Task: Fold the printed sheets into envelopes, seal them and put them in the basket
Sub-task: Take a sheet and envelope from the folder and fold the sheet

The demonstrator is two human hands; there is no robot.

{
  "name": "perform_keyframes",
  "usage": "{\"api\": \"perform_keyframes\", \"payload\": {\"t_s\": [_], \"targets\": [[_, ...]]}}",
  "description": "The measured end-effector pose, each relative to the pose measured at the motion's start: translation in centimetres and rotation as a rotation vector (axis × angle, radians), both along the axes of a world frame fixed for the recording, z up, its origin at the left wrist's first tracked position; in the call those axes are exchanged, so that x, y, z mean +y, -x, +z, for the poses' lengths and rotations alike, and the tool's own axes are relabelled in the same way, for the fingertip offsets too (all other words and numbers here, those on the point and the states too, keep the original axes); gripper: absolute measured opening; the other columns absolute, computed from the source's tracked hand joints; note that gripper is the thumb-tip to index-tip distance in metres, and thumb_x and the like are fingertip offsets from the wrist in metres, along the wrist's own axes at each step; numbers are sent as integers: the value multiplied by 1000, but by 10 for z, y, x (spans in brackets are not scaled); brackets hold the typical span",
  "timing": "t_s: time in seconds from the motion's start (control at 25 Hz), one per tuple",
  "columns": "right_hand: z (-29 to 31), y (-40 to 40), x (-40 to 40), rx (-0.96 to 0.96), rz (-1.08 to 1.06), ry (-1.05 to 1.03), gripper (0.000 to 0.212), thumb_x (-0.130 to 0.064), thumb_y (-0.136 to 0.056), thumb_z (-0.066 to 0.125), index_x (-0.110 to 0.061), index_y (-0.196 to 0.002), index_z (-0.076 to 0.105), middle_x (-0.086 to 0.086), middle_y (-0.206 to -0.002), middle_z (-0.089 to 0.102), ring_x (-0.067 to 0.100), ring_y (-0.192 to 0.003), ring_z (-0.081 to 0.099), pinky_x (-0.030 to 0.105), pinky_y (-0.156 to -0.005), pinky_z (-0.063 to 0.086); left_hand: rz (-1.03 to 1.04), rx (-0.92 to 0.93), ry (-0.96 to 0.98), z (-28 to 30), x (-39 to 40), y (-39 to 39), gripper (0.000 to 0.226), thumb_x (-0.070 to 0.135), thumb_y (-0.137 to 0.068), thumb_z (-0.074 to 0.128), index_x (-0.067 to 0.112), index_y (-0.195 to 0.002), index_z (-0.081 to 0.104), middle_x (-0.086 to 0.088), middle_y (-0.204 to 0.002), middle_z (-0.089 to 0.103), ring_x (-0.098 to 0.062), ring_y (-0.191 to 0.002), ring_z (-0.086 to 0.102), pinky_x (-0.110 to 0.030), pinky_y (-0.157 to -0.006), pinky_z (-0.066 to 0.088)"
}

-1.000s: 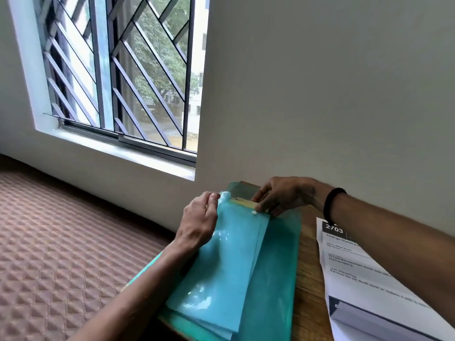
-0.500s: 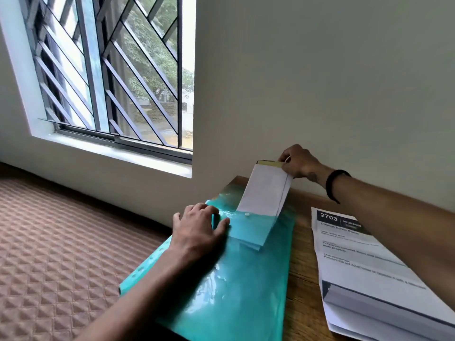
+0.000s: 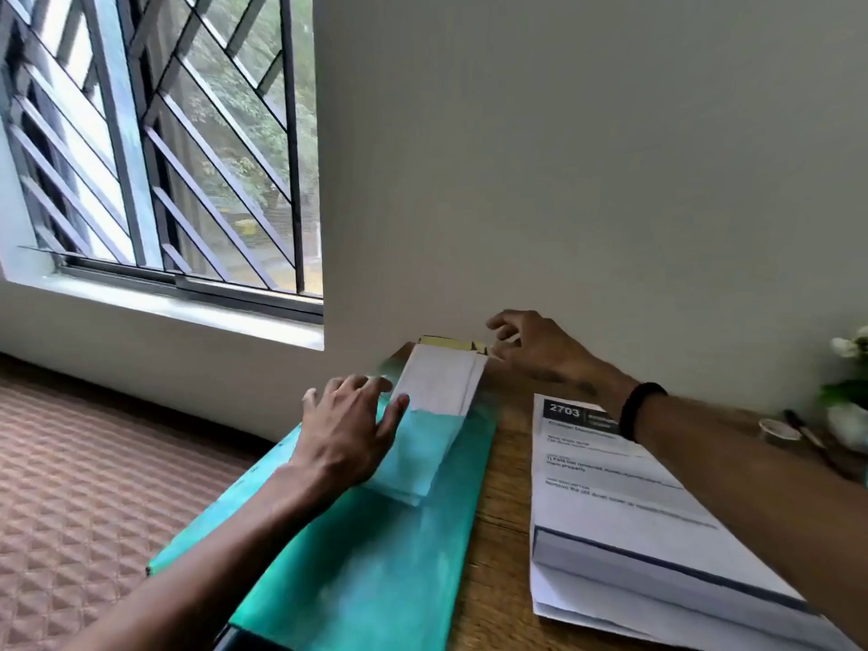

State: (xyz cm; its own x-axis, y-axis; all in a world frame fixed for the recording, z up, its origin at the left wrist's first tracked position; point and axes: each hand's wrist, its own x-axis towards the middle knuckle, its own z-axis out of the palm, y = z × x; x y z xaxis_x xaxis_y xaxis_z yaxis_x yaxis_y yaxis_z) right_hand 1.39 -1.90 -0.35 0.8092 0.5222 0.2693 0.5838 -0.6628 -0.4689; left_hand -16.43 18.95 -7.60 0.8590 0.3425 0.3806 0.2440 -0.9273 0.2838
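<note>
At the table's (image 3: 498,547) far left corner, envelopes (image 3: 439,385) stick out of the teal folder (image 3: 375,570); half a second ago the right hand (image 3: 540,345) pinched them, now fingers spread, just beside. Left hand (image 3: 347,432) stays flat on folder. Printed sheets (image 3: 624,519) along the right edge.

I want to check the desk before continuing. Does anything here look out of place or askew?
Nothing is damaged or spilled. The envelopes stick halfway out of the teal folder, whose left edge overhangs the table; the left hand rests on it.
</note>
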Motion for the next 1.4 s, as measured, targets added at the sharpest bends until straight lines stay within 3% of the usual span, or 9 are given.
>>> {"api": "perform_keyframes", "payload": {"t_s": [0.12,0.28,0.36,0.44,0.6,0.8,0.92,1.08,1.4], "targets": [[2,29,-87,-87,-135,-54,43,-38,-93,72,-25,-133,64,-2,-126,66,16,-106,66,30,-89,51,-217,-182,73,13,-52,-23,41,50,-104,48,23,-124,71,-4,-118,75,-28,-111,65,-42,-95,52],[-37,77,-188,-78,-337,-62,45,-49,-94,68,-24,-132,63,3,-130,69,19,-106,64,23,-86,47,-373,-91,309,18,-129,-62,33,38,-105,56,13,-94,76,-2,-86,75,-24,-80,71,-35,-71,58],[-63,99,-212,-68,-380,77,55,-65,-93,58,-34,-139,56,1,-148,58,20,-123,57,21,-98,40,-346,-70,328,10,-151,-78,39,34,-104,56,6,-84,73,-7,-81,74,-27,-76,70,-35,-65,54],[-84,103,-228,1,-363,159,66,-72,-92,50,-36,-147,46,0,-161,42,23,-145,41,37,-117,36,-279,-81,307,2,-165,-91,42,36,-102,60,5,-77,70,-7,-74,67,-29,-73,65,-34,-62,45],[-98,99,-236,-4,-313,104,70,-65,-95,54,-32,-154,38,1,-165,32,23,-150,31,40,-121,32,-233,-174,358,-17,-178,-101,31,41,-97,68,15,-80,70,3,-71,62,-20,-72,60,-29,-58,38],[-92,90,-250,14,-311,-283,76,-30,-86,83,-28,-150,43,-1,-151,52,17,-134,53,25,-107,43,-267,-305,502,-24,-178,-98,24,34,-95,74,22,-116,73,12,-95,72,0,-80,66,-18,-69,50],[-83,77,-256,105,-411,-543,69,-14,-81,87,-18,-141,54,-3,-132,64,7,-107,63,-1,-70,47,-254,-350,553,-22,-176,-100,20,31,-93,75,24,-112,77,14,-95,74,3,-82,67,-13,-66,44],[-85,62,-257,154,-472,-773,59,-5,-77,88,-12,-131,65,7,-126,72,19,-107,70,30,-88,59,-293,-363,663,-23,-173,-102,23,31,-90,80,24,-111,76,11,-96,75,3,-85,67,-20,-70,52],[-100,49,-265,57,-495,-827,28,-25,-83,85,-43,-103,77,-8,-109,78,15,-103,74,45,-91,62,-318,-379,729,-19,-176,-104,20,30,-96,73,19,-113,76,20,-81,66,7,-72,62,3,-54,43]]}}
